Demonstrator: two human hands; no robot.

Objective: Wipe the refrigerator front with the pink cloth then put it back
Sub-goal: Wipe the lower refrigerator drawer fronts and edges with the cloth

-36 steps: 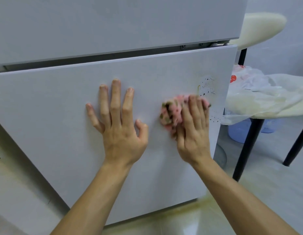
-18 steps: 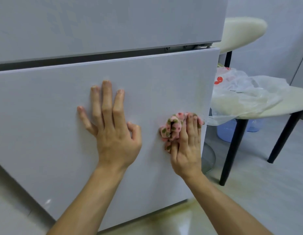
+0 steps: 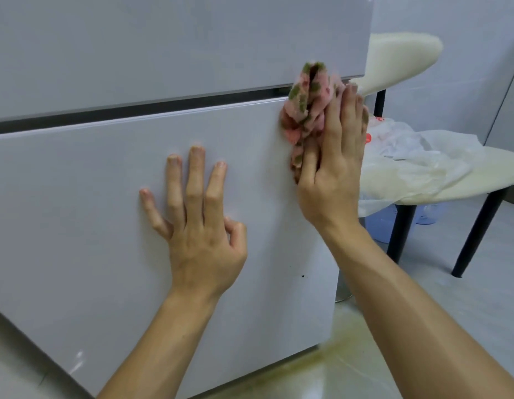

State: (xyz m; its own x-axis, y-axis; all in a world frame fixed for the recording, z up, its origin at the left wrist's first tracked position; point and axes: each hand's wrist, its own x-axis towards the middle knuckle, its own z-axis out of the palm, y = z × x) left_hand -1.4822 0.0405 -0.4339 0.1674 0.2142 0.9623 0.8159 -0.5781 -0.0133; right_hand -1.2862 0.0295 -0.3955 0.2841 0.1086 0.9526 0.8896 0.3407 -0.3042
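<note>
The white refrigerator fills the left of the view, with a lower door [image 3: 77,211] and an upper door [image 3: 163,38] split by a dark gap. My left hand [image 3: 201,226] rests flat on the lower door, fingers spread. My right hand [image 3: 333,156] presses the bunched pink cloth [image 3: 304,102], patterned with green spots, against the door's top right corner with straight fingers. The cloth reaches over the gap onto the upper door's bottom edge. A small dark speck [image 3: 302,275] sits low on the lower door.
Right of the refrigerator stands a cream table [image 3: 480,180] on black legs [image 3: 474,234], with a crumpled white plastic bag [image 3: 423,156] on it. A cream chair back [image 3: 400,59] rises behind. Blue water bottles [image 3: 385,226] stand under the table. A yellowish stain [image 3: 345,341] marks the floor.
My right hand has slid the cloth up along the door's right side, from mid height to the top corner. The dark spatter seen there a second ago no longer shows. My left hand stays flat.
</note>
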